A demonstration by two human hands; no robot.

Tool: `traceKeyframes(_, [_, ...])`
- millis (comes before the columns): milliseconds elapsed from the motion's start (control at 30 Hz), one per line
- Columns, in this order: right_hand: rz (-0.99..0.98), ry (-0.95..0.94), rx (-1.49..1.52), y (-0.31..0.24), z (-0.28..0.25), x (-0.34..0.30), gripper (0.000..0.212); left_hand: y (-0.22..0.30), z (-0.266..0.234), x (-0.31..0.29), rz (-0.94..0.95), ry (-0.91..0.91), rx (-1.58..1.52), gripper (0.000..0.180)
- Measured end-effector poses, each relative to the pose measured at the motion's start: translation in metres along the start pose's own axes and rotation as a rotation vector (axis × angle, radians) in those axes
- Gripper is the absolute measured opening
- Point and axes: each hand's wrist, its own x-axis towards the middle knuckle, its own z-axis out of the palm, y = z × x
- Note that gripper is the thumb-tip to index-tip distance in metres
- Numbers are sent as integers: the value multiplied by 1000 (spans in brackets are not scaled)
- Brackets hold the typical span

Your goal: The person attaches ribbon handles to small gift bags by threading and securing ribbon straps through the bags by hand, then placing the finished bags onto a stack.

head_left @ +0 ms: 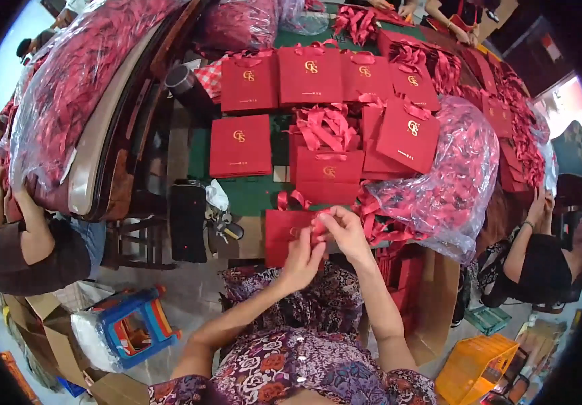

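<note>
A red paper gift bag (279, 233) lies at the table's near edge, partly covered by my hands. Just above its right side, my right hand (346, 233) pinches a red ribbon (318, 223) between thumb and fingers. My left hand (299, 262) comes up from below, its fingers closed at the lower part of the same ribbon. The ribbon's far end is hidden by the fingers. Directly beyond stands another red bag (329, 177) with a heap of red ribbon handles (326, 128) behind it.
Finished-looking red bags (310, 77) stand in a row farther back. A clear plastic sack of red ribbons (456, 169) bulges at right. Left are a black tumbler (186, 88), keys (226, 228) and a single bag (240, 145). Other people sit at both sides; a cardboard box (439, 297) stands below right.
</note>
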Motion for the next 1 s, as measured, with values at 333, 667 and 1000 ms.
traceKeyframes(333, [-312, 313, -903, 10, -15, -2, 24, -15, -58, -31, -309, -205, -22, 12])
traceKeyframes(667, [-575, -152, -809, 3, 42, -10, 32, -40, -81, 20, -629, -271, -475, 26])
traceKeyframes(1000, [-494, 209, -781, 20, 50, 12, 15, -67, -83, 41, -6, -104, 321, 32])
